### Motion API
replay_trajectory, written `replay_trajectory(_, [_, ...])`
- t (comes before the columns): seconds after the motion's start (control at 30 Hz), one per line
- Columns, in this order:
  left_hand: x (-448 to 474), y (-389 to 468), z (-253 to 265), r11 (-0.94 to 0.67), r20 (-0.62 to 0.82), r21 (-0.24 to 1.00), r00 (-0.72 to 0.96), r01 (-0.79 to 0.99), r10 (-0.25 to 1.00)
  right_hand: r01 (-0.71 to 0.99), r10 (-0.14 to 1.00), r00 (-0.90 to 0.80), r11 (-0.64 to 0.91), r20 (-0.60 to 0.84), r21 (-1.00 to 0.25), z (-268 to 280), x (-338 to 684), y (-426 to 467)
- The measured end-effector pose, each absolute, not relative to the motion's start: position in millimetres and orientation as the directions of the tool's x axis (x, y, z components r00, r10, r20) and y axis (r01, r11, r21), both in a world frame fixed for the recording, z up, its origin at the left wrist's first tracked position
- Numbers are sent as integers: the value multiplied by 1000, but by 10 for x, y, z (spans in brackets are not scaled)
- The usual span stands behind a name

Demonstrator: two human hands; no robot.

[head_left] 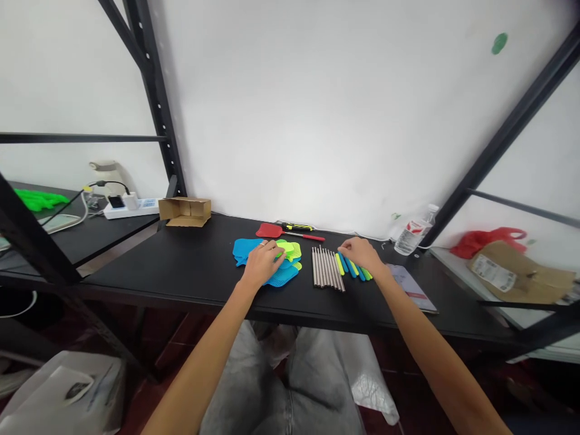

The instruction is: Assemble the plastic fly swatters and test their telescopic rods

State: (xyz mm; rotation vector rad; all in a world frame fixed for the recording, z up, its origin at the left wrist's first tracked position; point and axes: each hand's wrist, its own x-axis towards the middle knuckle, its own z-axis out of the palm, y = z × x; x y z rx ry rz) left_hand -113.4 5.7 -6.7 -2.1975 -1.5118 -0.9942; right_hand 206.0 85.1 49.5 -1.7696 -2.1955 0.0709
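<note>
Head: black table [181,260], white wall [290,121]

The wall [290,121] is bright, the floor [170,350] dim.

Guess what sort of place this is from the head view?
Probably a small workshop or stockroom workstation: a black worktop between perforated metal uprights, with thin metal rods and coloured sticks lined up in rows, and a labelled brown parcel off to the right.
</note>
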Motion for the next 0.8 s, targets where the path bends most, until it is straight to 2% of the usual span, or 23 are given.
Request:
replay_trajectory(0.3, [-1130, -9, 28, -318, 581, 328, 76, 889, 811, 976, 972, -122, 154, 200, -154, 267, 2082, 641])
replay_trajectory(0.4, [-944, -98, 96, -297, 561, 324, 70, 898, 825, 983, 977, -106, 131, 185, -128, 250, 2011, 608])
replay_trajectory(0.5, [-571, -165, 148, -273, 456, 315, 108, 909, 884, 990, 984, -89, 105, 157, -97, 289, 1952, 585])
replay_trajectory(0.63, [-71, -132, 194, -101, 281, 283, 18, 954, 959, 996, 991, -75, 81, 112, -44, 345, 1907, 596])
replay_trajectory(0.8, [133, -24, 230, -37, 214, 260, -20, 965, 977, 995, 991, -75, 82, 115, -61, 335, 1902, 635])
